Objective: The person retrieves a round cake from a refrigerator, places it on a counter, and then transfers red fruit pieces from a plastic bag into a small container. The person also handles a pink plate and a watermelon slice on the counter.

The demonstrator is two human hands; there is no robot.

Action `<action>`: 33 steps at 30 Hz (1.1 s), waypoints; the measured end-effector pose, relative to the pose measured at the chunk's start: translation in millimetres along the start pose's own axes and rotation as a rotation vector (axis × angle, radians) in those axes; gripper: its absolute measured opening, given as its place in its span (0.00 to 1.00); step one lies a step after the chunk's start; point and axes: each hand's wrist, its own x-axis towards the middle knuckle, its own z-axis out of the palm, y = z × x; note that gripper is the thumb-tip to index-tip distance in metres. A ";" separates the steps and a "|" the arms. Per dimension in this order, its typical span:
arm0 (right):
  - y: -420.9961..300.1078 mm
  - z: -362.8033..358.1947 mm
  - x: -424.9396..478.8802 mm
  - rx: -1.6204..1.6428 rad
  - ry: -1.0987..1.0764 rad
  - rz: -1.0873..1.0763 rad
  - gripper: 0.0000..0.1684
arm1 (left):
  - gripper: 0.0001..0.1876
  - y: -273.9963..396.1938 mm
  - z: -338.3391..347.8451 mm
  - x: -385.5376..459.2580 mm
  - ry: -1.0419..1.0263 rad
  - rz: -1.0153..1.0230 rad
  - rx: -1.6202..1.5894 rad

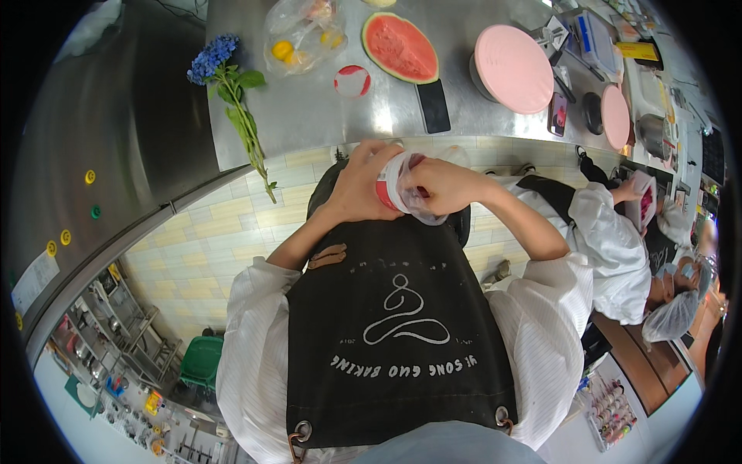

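My left hand (360, 181) is wrapped around a red-and-white plastic tub (385, 195), held tilted in front of my apron with its mouth towards the right. A clear plastic bag (436, 217) spreads out around the tub's rim. My right hand (447, 184) reaches into that mouth; its fingertips are hidden, so what they touch cannot be seen. Beyond the hands, on the steel table (313, 124), lies a round red-and-clear lid (352, 81). A black smartphone (433, 108) rests near the table's front edge, touching a cut watermelon piece (401, 47).
Blue hydrangea stems (239, 104) overhang the table's left edge. A clear bag of fruit (301, 40) lies behind the lid. Pink turntables (513, 68) and another phone (557, 114) are to the right. Co-workers stand at right, one holding a container (642, 200). A steel fridge (133, 110) flanks my left.
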 end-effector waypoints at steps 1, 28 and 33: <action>4.7 -2.7 -0.7 0.057 -0.035 0.027 0.12 | 0.46 1.8 -0.7 -0.3 -0.007 -0.005 -0.011; 8.8 -59.0 -16.3 1.257 0.744 -0.443 0.46 | 0.48 -92.4 -35.8 12.7 0.536 -0.049 -0.019; 12.2 -40.9 3.8 1.495 0.755 -0.615 0.51 | 0.47 -193.6 -36.0 11.2 0.701 -0.174 -0.051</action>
